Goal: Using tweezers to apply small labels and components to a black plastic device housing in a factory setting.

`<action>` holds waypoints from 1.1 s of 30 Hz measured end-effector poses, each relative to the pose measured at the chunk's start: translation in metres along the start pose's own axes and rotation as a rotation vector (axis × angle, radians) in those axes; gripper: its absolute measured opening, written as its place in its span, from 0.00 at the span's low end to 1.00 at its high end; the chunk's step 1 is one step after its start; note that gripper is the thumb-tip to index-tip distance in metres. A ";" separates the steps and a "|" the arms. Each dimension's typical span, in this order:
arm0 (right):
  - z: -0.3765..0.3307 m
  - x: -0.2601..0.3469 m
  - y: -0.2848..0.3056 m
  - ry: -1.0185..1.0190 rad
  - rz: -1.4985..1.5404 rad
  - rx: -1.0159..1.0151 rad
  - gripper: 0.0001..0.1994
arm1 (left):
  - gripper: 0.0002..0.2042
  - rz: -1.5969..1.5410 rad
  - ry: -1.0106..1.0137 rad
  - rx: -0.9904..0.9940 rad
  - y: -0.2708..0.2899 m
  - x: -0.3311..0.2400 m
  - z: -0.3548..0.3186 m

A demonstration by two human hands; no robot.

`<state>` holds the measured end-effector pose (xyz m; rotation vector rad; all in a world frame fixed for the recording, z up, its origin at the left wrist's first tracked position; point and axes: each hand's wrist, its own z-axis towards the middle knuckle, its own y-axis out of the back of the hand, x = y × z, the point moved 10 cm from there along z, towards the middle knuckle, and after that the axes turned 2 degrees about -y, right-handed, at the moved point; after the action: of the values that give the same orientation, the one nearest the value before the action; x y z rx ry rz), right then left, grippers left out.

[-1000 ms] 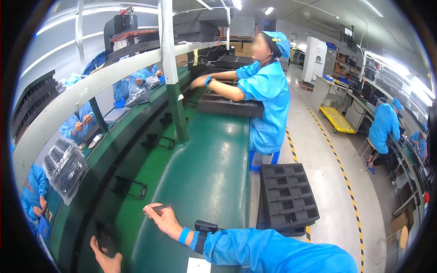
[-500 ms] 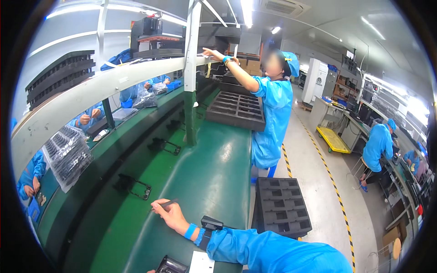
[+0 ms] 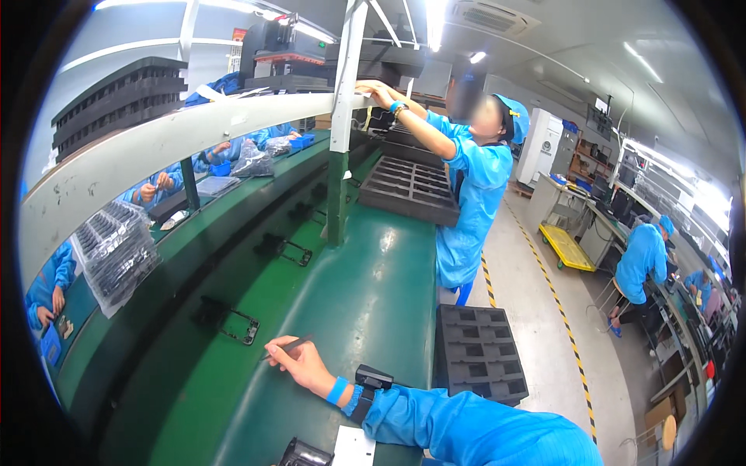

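Note:
My right hand [image 3: 299, 365] rests on the green bench [image 3: 373, 295], shut on a thin dark stick-like tool [image 3: 284, 347] that points left toward the conveyor. The sleeve is blue, with a blue wristband and a black device [image 3: 371, 380] at the wrist. A black rectangular frame part [image 3: 239, 328] lies on the green belt [image 3: 194, 373] just left of the tool tip. Another frame part [image 3: 294, 252] lies farther along the belt. My left hand is out of the picture. A black object [image 3: 305, 453] and a white card [image 3: 353, 448] sit at the lower edge.
A co-worker in blue [image 3: 474, 194] stands at the bench, both hands up on the white overhead beam [image 3: 155, 147]. Black trays [image 3: 408, 186] lie before that person; a tray stack [image 3: 478, 353] sits to my right. Bagged trays [image 3: 116, 252] hang at the left. Other workers sit across the line.
The view has tilted upward. My left hand has dropped out of sight. The co-worker has raised both arms from the tray to the overhead beam. My right hand stays put with the tool.

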<state>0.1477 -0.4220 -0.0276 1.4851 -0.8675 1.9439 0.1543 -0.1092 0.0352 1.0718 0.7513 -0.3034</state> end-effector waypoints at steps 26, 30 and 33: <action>-0.013 0.004 -0.013 -0.050 0.031 0.099 0.15 | 0.38 -0.028 0.030 0.020 -0.003 0.012 -0.007; -0.015 0.007 -0.016 -0.039 0.058 0.115 0.15 | 0.39 -0.049 0.028 0.032 -0.003 0.014 -0.007; -0.013 0.006 -0.017 -0.053 0.043 0.132 0.14 | 0.39 -0.066 0.035 0.022 -0.003 0.015 -0.005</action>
<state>0.1508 -0.4012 -0.0218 1.6125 -0.8134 2.0362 0.1612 -0.1043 0.0219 1.0771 0.8170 -0.3510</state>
